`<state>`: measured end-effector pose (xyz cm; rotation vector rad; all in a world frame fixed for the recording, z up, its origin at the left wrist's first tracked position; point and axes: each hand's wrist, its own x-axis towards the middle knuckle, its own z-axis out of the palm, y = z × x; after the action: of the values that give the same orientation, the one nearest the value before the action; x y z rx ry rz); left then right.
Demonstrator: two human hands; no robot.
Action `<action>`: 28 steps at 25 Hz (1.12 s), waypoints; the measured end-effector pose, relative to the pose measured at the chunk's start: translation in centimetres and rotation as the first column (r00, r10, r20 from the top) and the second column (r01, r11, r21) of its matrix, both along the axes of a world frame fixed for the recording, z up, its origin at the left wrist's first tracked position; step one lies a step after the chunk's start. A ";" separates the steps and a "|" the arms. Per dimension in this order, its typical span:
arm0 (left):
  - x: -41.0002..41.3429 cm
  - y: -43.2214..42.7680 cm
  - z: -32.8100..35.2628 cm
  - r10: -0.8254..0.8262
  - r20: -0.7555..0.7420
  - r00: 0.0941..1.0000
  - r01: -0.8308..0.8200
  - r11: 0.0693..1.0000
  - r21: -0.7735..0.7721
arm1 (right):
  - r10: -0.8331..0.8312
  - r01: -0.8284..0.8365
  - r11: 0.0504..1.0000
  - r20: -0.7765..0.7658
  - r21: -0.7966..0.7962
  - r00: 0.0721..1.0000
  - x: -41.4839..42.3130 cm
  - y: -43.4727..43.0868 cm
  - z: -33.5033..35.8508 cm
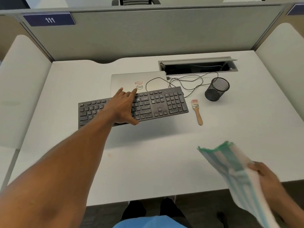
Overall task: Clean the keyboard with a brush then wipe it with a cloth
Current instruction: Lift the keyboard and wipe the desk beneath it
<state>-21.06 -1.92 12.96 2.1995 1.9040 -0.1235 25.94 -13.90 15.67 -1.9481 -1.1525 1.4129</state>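
Note:
A black keyboard (158,104) lies slanted across the middle of the white desk (148,162), its far edge resting on a closed silver laptop (125,81). My left hand (125,107) spans the keyboard's middle, fingers over the far edge and thumb hooked at the near edge, gripping it. A small brush (197,112) with a wooden handle and pale bristles lies on the desk just right of the keyboard, untouched. At the lower right, above the desk's front edge, my right hand (266,176) grips a green-and-white striped cloth (230,162), which is blurred.
A black mesh pen cup (217,91) lies on its side right of the brush. Thin black cables (189,83) loop from the laptop toward an open cable tray (197,66) at the back right. Grey partition walls enclose the desk on three sides.

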 end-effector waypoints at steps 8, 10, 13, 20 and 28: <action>-0.9 0.0 0.9 -0.023 -0.007 1.000 0.023 1.000 0.006 | 0.613 -0.817 0.570 0.619 0.083 0.491 -8.0 -1.4 -15.0; -1.7 -0.4 0.9 -0.019 -0.001 1.000 0.019 1.000 0.008 | 0.531 -0.805 0.588 0.717 0.072 0.452 -10.5 -1.0 -15.8; -3.1 -1.1 0.6 -0.003 0.007 1.000 0.003 1.000 0.007 | 0.445 -0.807 0.582 0.793 0.097 0.416 -14.6 -0.1 -16.7; -6.6 -1.6 0.5 0.010 0.012 1.000 -0.009 1.000 -0.007 | 0.423 -0.769 0.615 0.752 0.172 0.506 -22.6 2.6 -17.5; -10.3 -2.5 -0.3 0.015 0.027 1.000 -0.015 1.000 -0.014 | 0.542 -0.764 0.533 0.546 0.364 0.639 -33.9 0.2 -17.5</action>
<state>-31.40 -4.46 12.68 2.1664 1.8996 -0.1037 -7.99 -13.74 -1.78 -1.3718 -2.3933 0.7895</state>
